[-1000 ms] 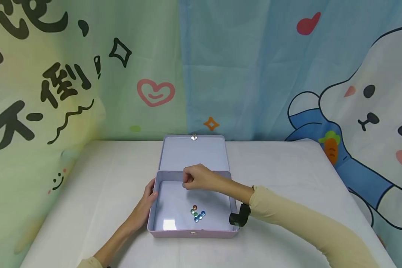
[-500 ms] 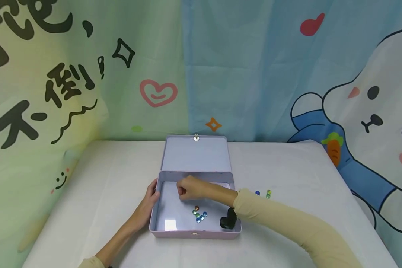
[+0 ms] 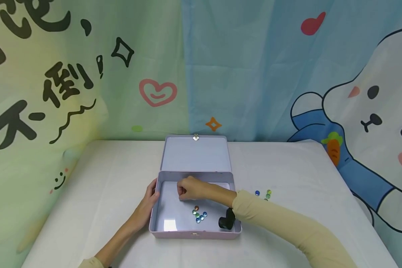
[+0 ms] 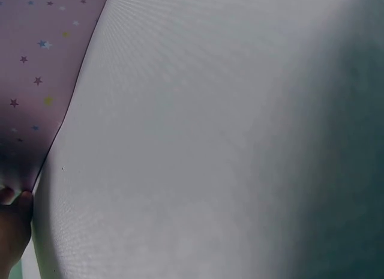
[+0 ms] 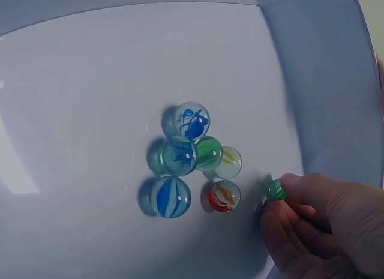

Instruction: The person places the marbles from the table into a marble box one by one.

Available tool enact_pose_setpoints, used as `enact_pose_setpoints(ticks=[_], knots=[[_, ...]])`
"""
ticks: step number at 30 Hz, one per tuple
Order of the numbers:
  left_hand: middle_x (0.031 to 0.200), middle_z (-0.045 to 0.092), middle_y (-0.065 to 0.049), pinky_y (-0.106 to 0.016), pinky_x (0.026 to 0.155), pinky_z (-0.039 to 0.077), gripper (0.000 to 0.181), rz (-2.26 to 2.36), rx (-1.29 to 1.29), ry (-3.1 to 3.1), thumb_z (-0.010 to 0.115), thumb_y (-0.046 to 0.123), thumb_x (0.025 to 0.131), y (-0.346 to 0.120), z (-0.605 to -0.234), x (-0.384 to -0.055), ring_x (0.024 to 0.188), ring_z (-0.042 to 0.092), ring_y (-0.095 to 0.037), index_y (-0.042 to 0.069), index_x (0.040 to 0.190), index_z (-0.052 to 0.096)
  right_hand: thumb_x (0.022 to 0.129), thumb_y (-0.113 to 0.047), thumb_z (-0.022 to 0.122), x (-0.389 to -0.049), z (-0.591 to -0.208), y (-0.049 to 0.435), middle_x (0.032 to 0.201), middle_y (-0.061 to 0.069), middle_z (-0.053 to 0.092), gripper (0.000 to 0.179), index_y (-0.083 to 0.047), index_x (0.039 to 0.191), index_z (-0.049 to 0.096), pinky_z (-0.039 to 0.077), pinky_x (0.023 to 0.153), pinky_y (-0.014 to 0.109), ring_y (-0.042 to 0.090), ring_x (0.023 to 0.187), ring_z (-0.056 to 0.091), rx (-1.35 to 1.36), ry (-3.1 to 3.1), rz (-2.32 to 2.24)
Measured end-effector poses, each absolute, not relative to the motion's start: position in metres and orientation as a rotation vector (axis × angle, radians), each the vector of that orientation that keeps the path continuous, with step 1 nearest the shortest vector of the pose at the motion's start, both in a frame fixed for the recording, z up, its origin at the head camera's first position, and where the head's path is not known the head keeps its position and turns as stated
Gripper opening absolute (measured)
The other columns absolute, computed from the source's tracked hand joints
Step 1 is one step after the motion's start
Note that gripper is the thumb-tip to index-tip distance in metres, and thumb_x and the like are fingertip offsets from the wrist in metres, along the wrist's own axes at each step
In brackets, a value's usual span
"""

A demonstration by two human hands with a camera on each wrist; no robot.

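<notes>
An open metal box (image 3: 217, 234), pale inside, stands on the table with its lid (image 3: 195, 153) laid back. My left hand (image 3: 149, 199) grips the box's left wall, thumb over the rim; the left wrist view catches part of that hand (image 4: 13, 231) against the pink, star-printed outside. Low over the box floor, my right hand (image 3: 191, 188) pinches a green marble (image 5: 276, 190) between thumb and fingers, mostly covered by them. Beside it several glass marbles lie in a loose cluster, among them an orange-red marble (image 5: 224, 196) and a green marble (image 5: 208, 153).
On the white cloth (image 3: 114, 167) right of the box lie a blue marble (image 3: 257, 192) and yellow and green marbles (image 3: 268, 193), partly behind the right sleeve (image 3: 281, 223). A printed curtain (image 3: 227, 74) hangs along the table's back edge.
My right hand has come down and slightly left, into the box. The marbles right of the box, earlier behind the sleeve, now show. My left hand keeps its hold on the box.
</notes>
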State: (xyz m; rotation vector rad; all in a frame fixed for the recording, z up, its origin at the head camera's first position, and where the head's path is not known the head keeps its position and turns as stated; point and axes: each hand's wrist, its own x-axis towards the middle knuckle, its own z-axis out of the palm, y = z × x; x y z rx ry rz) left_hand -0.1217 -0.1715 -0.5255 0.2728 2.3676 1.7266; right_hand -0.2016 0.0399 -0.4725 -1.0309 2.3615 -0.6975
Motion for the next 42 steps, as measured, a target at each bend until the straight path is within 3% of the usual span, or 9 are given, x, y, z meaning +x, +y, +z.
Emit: enact_pose_setpoints(ticks=[12, 20, 29, 35, 42], knots=[[0.162, 0.014, -0.018, -0.063, 0.11, 0.025, 0.055, 1.729, 0.268, 2.363, 0.027, 0.029, 0.105, -0.172, -0.526, -0.121, 0.145, 0.022, -0.042, 0.017, 0.155, 0.01, 0.087, -0.007, 0.068, -0.204, -0.47, 0.042, 0.076, 0.003, 0.064, 0.006, -0.005, 0.083, 0.065, 0.042, 0.062, 0.013, 0.005, 0.067, 0.05, -1.017, 2.377, -0.681], [0.162, 0.014, -0.017, -0.064, 0.111, 0.023, 0.055, 1.742, 0.267, 2.348, 0.026, 0.031, 0.105, -0.172, -0.529, -0.122, 0.146, 0.021, -0.042, 0.018, 0.155, 0.009, 0.092, -0.01, 0.064, -0.205, -0.447, 0.061, 0.082, 0.002, 0.067, 0.006, -0.007, 0.089, 0.068, 0.045, 0.068, 0.014, 0.005, 0.073, 0.053, -1.038, 2.403, -0.783], [0.162, 0.013, -0.016, -0.065, 0.109, 0.025, 0.054, 1.745, 0.262, 2.332, 0.026, 0.031, 0.105, -0.173, -0.527, -0.122, 0.145, 0.021, -0.043, 0.021, 0.155, 0.009, 0.092, -0.014, 0.064, -0.194, -0.414, 0.109, 0.086, 0.004, 0.07, 0.008, -0.008, 0.094, 0.069, 0.051, 0.072, 0.015, 0.003, 0.076, 0.058, -0.995, 2.354, -0.985], [0.162, 0.012, -0.018, -0.066, 0.108, 0.025, 0.055, 1.743, 0.286, 2.333, 0.027, 0.03, 0.104, -0.173, -0.527, -0.121, 0.145, 0.02, -0.045, 0.018, 0.155, 0.009, 0.093, -0.019, 0.065, -0.185, -0.403, 0.154, 0.085, 0.003, 0.069, 0.014, -0.007, 0.099, 0.069, 0.053, 0.07, 0.02, 0.009, 0.075, 0.06, -0.824, 2.407, -1.168], [0.162, 0.01, -0.017, -0.068, 0.11, 0.022, 0.055, 1.742, 0.291, 2.332, 0.026, 0.03, 0.105, -0.173, -0.528, -0.122, 0.147, 0.016, -0.044, 0.017, 0.155, 0.007, 0.094, -0.021, 0.063, -0.181, -0.41, 0.212, 0.091, 0.007, 0.07, 0.019, -0.005, 0.103, 0.068, 0.054, 0.075, 0.017, 0.015, 0.08, 0.064, -0.56, 2.574, -1.24]])
